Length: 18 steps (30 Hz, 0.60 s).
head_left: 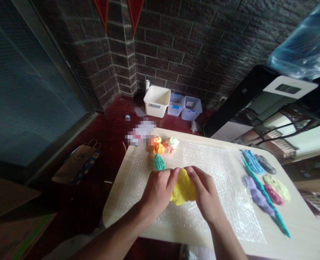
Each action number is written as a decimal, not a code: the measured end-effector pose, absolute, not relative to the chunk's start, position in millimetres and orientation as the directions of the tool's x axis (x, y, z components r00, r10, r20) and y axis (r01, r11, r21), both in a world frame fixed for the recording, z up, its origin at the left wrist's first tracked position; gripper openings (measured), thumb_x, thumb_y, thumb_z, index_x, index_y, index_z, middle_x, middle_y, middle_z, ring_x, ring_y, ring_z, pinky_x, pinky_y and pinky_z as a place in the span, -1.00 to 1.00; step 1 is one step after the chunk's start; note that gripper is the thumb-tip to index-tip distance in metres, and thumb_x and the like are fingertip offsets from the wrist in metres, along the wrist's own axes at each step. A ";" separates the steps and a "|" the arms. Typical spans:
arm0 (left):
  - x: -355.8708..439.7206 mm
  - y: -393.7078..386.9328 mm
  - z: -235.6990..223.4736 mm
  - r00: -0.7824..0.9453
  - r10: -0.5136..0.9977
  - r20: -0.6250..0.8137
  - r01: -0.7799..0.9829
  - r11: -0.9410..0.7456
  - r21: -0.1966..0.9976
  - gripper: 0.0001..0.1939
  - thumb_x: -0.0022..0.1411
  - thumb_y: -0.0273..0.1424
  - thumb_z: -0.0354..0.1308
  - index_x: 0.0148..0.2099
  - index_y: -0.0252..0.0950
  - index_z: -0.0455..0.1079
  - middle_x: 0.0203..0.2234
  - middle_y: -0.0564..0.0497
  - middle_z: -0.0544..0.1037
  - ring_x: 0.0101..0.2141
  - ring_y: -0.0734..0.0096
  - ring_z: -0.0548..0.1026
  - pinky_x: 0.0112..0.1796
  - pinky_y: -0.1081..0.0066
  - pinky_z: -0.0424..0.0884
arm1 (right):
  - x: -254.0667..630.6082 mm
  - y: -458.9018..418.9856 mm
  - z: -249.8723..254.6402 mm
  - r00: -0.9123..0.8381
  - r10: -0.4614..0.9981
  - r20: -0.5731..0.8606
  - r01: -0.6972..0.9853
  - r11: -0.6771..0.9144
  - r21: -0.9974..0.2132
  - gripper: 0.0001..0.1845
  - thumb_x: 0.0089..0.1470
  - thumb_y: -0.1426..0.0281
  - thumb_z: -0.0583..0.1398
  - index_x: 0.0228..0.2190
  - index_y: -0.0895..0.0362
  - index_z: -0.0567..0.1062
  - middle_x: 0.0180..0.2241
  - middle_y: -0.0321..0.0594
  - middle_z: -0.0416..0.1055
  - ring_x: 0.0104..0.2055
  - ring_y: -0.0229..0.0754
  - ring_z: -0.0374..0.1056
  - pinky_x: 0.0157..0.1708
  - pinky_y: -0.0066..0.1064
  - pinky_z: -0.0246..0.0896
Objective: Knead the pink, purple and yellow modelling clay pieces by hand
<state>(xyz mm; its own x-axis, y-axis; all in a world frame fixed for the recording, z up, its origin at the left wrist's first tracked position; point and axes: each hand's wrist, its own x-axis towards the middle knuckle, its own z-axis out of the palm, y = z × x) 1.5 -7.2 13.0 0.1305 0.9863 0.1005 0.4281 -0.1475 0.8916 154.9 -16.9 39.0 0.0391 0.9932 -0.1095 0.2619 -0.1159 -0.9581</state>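
Observation:
A flattened, uneven lump of yellow modelling clay (183,187) is held up between both hands over the table. My left hand (158,186) grips its left edge, thumb on top. On the opposite edge, my right hand (205,191) pinches it the same way. Their fingers underneath are hidden. Just beyond my left hand lies a green clay lump (158,162). Farther back sit orange clay (158,148), pink clay (170,149) and pale green clay (173,142).
Bubble wrap (224,173) covers much of the wooden table (306,231). At right lie a long teal clay roll (265,195), purple clay (257,195), blue clay (252,161) and other lumps. Storage bins (157,104) stand by the brick wall; a paper bag (77,164) is on the floor.

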 end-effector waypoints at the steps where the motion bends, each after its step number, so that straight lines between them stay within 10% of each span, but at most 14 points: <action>1: 1.0 -7.3 13.1 0.150 0.982 0.112 0.439 -0.168 0.883 -0.45 0.55 -0.15 -0.09 -0.49 -0.28 0.31 -0.64 0.04 0.41 -0.59 0.50 0.30 -0.46 0.37 0.06 | 156.4 -17.1 41.8 0.037 0.991 -0.126 0.221 -0.131 -0.966 -0.45 0.27 -0.10 0.21 -0.40 0.14 0.51 -0.47 -0.21 0.43 -0.42 -0.18 0.37 -0.47 -0.44 0.30; 7: 0.0 -11.1 14.5 0.207 0.975 0.083 0.359 -0.154 0.921 -0.45 0.56 -0.14 -0.12 -0.47 -0.26 0.28 -0.62 0.06 0.41 -0.55 0.46 0.34 -0.45 0.37 0.10 | 157.0 -19.2 39.9 -0.068 0.985 -0.158 0.245 -0.137 -0.960 -0.41 0.28 -0.12 0.18 -0.49 0.12 0.44 -0.51 -0.23 0.39 -0.46 -0.19 0.32 -0.54 -0.45 0.21; 12: 1.9 -16.6 19.3 0.178 0.984 -0.025 0.284 -0.027 0.958 -0.48 0.56 -0.06 -0.15 -0.39 -0.23 0.31 -0.60 0.09 0.41 -0.52 0.42 0.39 -0.46 0.41 0.19 | 150.0 -17.8 28.6 0.057 0.989 0.140 0.619 0.075 -0.782 -0.43 0.39 -0.01 0.10 -0.55 0.08 0.31 -0.67 -0.39 0.16 -0.64 -0.33 0.04 -0.60 -0.42 -0.14; 18: 6.5 -15.5 10.6 0.109 0.988 0.107 0.424 -0.143 0.894 -0.58 0.55 -0.24 -0.14 -0.33 -0.23 0.37 -0.50 -0.03 0.55 -0.45 0.32 0.54 -0.38 0.38 0.30 | 139.4 -21.6 28.4 0.029 0.993 0.110 0.586 0.073 -0.807 -0.46 0.45 0.05 0.03 -0.50 0.09 0.35 -0.61 -0.33 0.30 -0.59 -0.29 0.18 -0.55 -0.43 -0.02</action>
